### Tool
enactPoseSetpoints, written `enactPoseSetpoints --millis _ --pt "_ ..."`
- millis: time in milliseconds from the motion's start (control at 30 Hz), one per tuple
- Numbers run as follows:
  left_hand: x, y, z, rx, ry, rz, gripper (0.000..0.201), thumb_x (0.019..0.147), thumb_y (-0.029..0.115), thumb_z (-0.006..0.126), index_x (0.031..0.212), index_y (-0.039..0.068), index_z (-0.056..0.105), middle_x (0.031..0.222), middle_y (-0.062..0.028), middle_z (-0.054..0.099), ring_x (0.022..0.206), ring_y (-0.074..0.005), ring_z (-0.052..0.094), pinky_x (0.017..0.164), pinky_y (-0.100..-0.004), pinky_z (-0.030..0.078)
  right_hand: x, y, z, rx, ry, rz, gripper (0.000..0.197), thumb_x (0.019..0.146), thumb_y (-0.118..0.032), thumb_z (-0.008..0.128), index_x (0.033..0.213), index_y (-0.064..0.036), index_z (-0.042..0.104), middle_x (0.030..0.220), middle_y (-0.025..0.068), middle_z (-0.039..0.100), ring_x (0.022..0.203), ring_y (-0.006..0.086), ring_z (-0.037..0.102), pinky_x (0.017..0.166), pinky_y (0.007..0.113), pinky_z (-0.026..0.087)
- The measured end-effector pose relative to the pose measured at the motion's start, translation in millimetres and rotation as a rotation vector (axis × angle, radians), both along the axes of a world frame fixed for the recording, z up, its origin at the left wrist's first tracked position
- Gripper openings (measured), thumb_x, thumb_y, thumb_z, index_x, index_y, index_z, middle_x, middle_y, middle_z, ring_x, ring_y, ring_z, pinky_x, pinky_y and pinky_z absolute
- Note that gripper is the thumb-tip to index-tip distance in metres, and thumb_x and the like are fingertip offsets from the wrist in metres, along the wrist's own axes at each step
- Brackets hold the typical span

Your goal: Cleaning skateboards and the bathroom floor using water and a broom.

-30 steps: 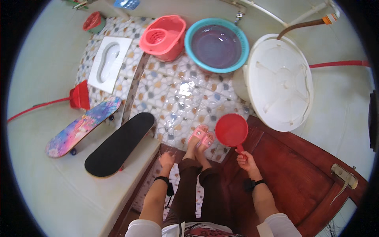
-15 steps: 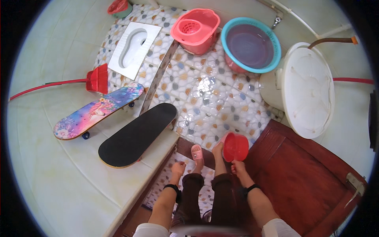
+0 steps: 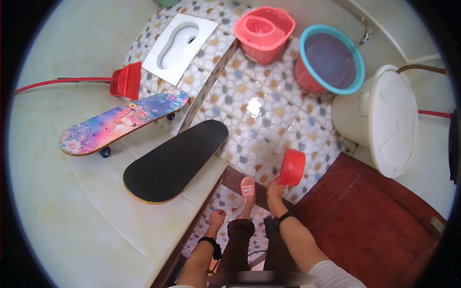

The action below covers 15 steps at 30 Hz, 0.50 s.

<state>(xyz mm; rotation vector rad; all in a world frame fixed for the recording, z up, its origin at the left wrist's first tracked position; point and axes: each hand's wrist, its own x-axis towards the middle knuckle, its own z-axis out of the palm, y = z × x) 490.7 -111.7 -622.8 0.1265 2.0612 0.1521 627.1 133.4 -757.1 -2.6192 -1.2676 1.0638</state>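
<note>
My right hand [image 3: 275, 190] grips a red water dipper [image 3: 293, 167] by its handle end. The dipper is tipped on its side above the patterned floor, so its outer wall faces me and its inside is hidden. My left hand [image 3: 217, 219] is curled into a loose fist beside my left leg, and nothing shows in it. Ahead of the dipper, the pebble-patterned tile floor [image 3: 249, 127] looks wet and shiny. Farther off stands a basin [image 3: 355, 86] with a blue rim, filled with water.
A black-topped skateboard [image 3: 175, 161] and a unicorn-print skateboard [image 3: 120, 122] rest at left, near a red dustpan [image 3: 127, 81]. Beyond lie a squat toilet [image 3: 178, 48] and a pink mop bucket [image 3: 264, 50]. At right are a lidded white bin [image 3: 394, 122] and a brown door [image 3: 370, 221].
The dipper has gone from showing its inside to showing its outer wall, as my right hand reached forward and turned. My view has shifted, and my left hand stays low and curled.
</note>
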Motion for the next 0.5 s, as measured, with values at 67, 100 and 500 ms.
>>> enactPoseSetpoints --millis 67,100,500 --pt "-7 5 15 -0.013 -0.004 -0.004 0.026 0.075 0.029 0.060 0.094 0.012 0.066 0.094 -0.0114 0.064 0.090 -0.0266 0.061 0.079 -0.0363 0.047 51 25 37 -0.117 0.038 -0.015 0.035 0.072 -0.027 0.061 0.093 0.0016 0.059 0.073 0.0189 0.061 0.070 0.0350 0.060 0.063 0.041 0.047" --pt "-10 19 21 0.025 0.008 -0.021 0.026 0.074 0.029 0.060 0.093 0.012 0.066 0.093 -0.0114 0.064 0.089 -0.0264 0.061 0.079 -0.0362 0.047 69 45 59 -0.245 0.074 -0.042 0.034 0.073 -0.027 0.061 0.094 -0.0002 0.058 0.067 0.0150 0.059 0.060 0.0307 0.060 0.055 0.038 0.048" --pt "-59 185 178 0.370 0.020 0.148 0.026 0.074 0.026 0.062 0.089 0.006 0.067 0.084 -0.0118 0.066 0.079 -0.0212 0.063 0.072 -0.0313 0.048 138 209 500 -0.222 1.787 -0.914 0.037 0.087 -0.026 0.049 0.111 0.0023 0.051 0.064 0.0002 0.044 0.046 0.0060 0.036 0.038 0.018 0.031"
